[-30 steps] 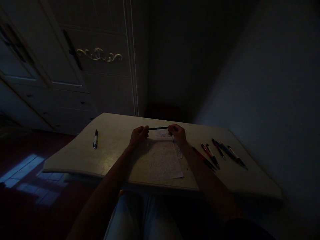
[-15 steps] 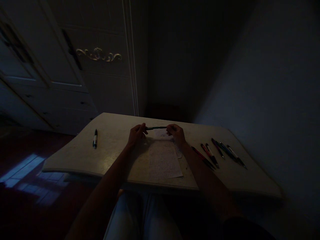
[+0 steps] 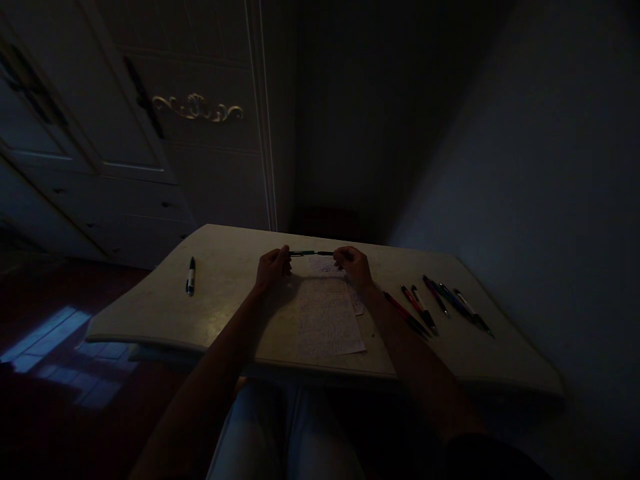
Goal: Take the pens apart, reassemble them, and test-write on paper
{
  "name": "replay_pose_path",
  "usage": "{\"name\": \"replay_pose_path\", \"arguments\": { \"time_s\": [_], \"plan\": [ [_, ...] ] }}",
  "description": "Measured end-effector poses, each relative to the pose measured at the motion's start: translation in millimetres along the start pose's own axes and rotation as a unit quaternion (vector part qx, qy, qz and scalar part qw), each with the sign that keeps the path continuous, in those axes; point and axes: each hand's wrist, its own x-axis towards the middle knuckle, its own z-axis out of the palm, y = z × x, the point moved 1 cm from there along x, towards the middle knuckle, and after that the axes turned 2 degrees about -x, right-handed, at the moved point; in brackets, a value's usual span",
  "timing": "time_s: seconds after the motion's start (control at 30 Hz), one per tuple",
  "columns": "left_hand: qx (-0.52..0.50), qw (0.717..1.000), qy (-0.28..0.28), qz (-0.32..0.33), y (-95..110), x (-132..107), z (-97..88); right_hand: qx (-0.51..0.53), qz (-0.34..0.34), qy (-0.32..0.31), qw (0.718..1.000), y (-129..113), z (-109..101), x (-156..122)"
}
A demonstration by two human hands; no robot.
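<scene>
Above the far part of the table, a slim dark green pen (image 3: 303,253) is held level between my two hands. My left hand (image 3: 273,268) pinches its left end. At the other end, my right hand (image 3: 353,264) grips a dark end piece (image 3: 326,253) of the pen. A narrow pale break shows between the green barrel and that piece; whether they still touch I cannot tell. Beneath my hands lies a sheet of paper with writing (image 3: 327,317), overlapping other written paper (image 3: 323,265).
On the pale table (image 3: 235,280), a black-and-white pen (image 3: 191,277) lies at left. Several pens lie at right, including a red and black one (image 3: 406,315) beside my right forearm. A white cabinet (image 3: 210,180) stands behind, a wall (image 3: 560,200) at right. The room is dim.
The pen looked like one unbroken length before; now a pale narrow break shows near its middle. Both hands have stayed almost in place.
</scene>
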Motion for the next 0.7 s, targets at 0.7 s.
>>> {"name": "replay_pose_path", "arguments": {
  "time_s": [0.7],
  "plan": [
    [-0.03,0.999,0.02,-0.025,-8.7,6.9,-6.3,-0.06,-0.015,-0.028,0.998,16.6,-35.1,16.3]
  ]
}}
